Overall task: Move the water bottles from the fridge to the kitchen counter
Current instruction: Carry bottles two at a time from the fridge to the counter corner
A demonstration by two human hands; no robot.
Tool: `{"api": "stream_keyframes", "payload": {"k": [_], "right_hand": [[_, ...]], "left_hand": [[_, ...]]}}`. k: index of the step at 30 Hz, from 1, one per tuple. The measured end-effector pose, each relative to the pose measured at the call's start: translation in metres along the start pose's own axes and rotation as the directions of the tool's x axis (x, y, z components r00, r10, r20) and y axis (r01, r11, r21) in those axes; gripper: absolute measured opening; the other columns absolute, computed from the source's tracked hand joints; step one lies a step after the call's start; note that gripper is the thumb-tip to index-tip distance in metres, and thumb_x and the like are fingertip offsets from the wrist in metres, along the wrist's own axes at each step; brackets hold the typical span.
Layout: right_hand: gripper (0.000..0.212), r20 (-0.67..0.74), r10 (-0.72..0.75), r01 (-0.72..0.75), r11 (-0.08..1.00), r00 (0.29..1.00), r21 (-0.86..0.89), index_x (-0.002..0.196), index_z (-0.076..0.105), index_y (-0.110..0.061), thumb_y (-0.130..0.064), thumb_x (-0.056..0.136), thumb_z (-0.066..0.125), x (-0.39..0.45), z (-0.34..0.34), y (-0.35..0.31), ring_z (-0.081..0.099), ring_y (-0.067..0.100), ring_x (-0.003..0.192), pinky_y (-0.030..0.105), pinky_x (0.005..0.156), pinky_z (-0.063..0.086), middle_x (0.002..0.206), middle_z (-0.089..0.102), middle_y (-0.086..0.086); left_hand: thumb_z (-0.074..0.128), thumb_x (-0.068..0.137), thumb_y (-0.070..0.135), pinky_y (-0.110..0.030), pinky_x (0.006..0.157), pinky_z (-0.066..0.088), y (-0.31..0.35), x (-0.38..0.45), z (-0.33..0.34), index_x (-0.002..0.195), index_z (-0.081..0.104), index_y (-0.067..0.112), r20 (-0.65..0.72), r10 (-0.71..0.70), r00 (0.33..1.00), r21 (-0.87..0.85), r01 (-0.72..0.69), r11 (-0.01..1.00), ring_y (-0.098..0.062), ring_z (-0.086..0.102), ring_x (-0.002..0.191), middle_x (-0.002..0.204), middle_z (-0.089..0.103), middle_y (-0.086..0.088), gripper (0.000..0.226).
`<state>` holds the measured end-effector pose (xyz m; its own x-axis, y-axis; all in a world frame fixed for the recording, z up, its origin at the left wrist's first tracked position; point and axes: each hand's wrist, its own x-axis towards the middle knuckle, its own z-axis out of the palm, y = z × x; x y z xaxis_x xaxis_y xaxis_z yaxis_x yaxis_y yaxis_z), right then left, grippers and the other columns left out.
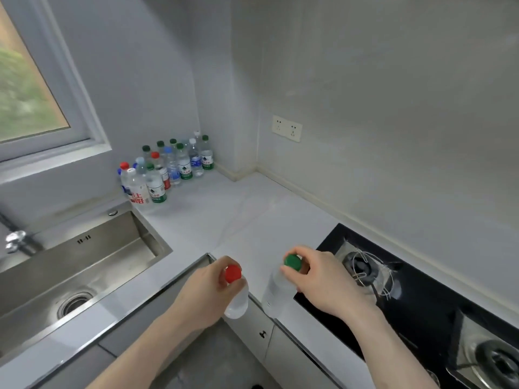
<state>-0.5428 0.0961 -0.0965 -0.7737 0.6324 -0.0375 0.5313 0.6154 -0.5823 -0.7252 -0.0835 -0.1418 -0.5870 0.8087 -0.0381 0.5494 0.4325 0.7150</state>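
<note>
Grip state, both hands: each holds one water bottle by the neck, fingers and thumb curled just below the cap. Left hand (pixel 209 287) holds the red-capped bottle (pixel 237 297); right hand (pixel 323 279) holds the green-capped bottle (pixel 280 287). Both bottles hang roughly upright from the fingers, apparently at the near edge of the worktop (pixel 224 217); whether either base touches the surface cannot be determined.

Step in hand, as judged: carrying. Two bottles have reached the worktop area and have not yet been set down. The fridge is not in view.

Destination: a cluster of standing bottles (pixel 168 169) occupies the far corner of the worktop, against the wall below the window (pixel 31 88), just beyond the sink (pixel 84 270). It is well apart from both hands.

Next move, as judged:
1. Extend both arms forward over the bare worktop toward the cluster.
2. Lower each bottle vertically until its base sits flat.
3. Release only after the bottle stands unsupported.

Cautions: keep the left bottle away from the sink opening. Keep the right bottle off the gas hob (pixel 393 290) on the right. Leave a gap beside the standing bottles; contact may topple them.
</note>
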Motion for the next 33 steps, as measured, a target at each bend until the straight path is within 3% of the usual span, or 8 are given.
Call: {"api": "stream_keyframes", "payload": {"k": [4, 11, 18, 23, 33], "right_hand": [[0.022, 0.049, -0.074, 0.073, 0.997, 0.996, 0.021, 0.098, 0.064, -0.039, -0.06, 0.092, 0.061, 0.056, 0.004, -0.007, 0.068, 0.003, 0.068, 0.03, 0.072, 0.057, 0.074, 0.067, -0.015], [0.023, 0.086, -0.166, 0.162, 0.985, 0.982, 0.052, 0.095, 0.063, -0.039, -0.062, 0.091, 0.062, 0.147, -0.003, -0.016, 0.068, 0.004, 0.069, 0.031, 0.071, 0.059, 0.078, 0.069, -0.013], [0.019, 0.142, -0.219, 0.218, 0.976, 0.965, 0.027, 0.095, 0.064, -0.037, -0.055, 0.092, 0.065, 0.223, 0.007, -0.033, 0.067, 0.006, 0.071, 0.032, 0.071, 0.057, 0.077, 0.068, -0.012], [0.015, 0.162, -0.224, 0.215, 0.974, 0.961, 0.073, 0.093, 0.064, -0.04, -0.055, 0.092, 0.067, 0.274, 0.02, -0.048, 0.069, 0.006, 0.071, 0.033, 0.072, 0.06, 0.083, 0.07, -0.012], [0.017, 0.137, -0.166, 0.163, 0.986, 0.977, 0.034, 0.091, 0.063, -0.041, -0.058, 0.09, 0.065, 0.373, 0.068, -0.091, 0.069, 0.005, 0.071, 0.032, 0.07, 0.058, 0.078, 0.069, -0.013]], "left_hand": [[0.061, 0.088, 0.05, -0.02, 0.059, 0.04, -0.008, 0.032, -0.019, 0.095, 0.056, 0.046, -0.071, -0.06, 0.996, 0.037, 0.063, 0.997, 0.003, 0.057, 0.075, 0.084, 0.062, 0.028, 0.009], [0.061, 0.091, 0.054, -0.021, 0.057, 0.039, -0.019, 0.095, -0.05, 0.096, 0.054, 0.044, -0.173, -0.118, 0.978, 0.14, 0.143, 0.98, -0.004, 0.058, 0.069, 0.073, 0.063, 0.015, 0.013], [0.057, 0.095, 0.054, -0.027, 0.06, 0.042, -0.044, 0.149, -0.076, 0.103, 0.053, 0.041, -0.191, -0.168, 0.967, 0.216, 0.208, 0.954, -0.006, 0.056, 0.074, 0.081, 0.062, 0.014, 0.016], [0.054, 0.095, 0.062, -0.022, 0.053, 0.037, -0.072, 0.194, -0.104, 0.1, 0.048, 0.043, -0.175, -0.176, 0.969, 0.294, 0.222, 0.93, -0.004, 0.055, 0.065, 0.076, 0.061, 0.017, 0.02], [0.049, 0.1, 0.059, -0.028, 0.061, 0.04, -0.141, 0.301, -0.164, 0.114, 0.047, 0.037, -0.073, -0.061, 0.995, 0.506, 0.089, 0.858, -0.017, 0.057, 0.079, 0.089, 0.058, 0.013, 0.026]]}}
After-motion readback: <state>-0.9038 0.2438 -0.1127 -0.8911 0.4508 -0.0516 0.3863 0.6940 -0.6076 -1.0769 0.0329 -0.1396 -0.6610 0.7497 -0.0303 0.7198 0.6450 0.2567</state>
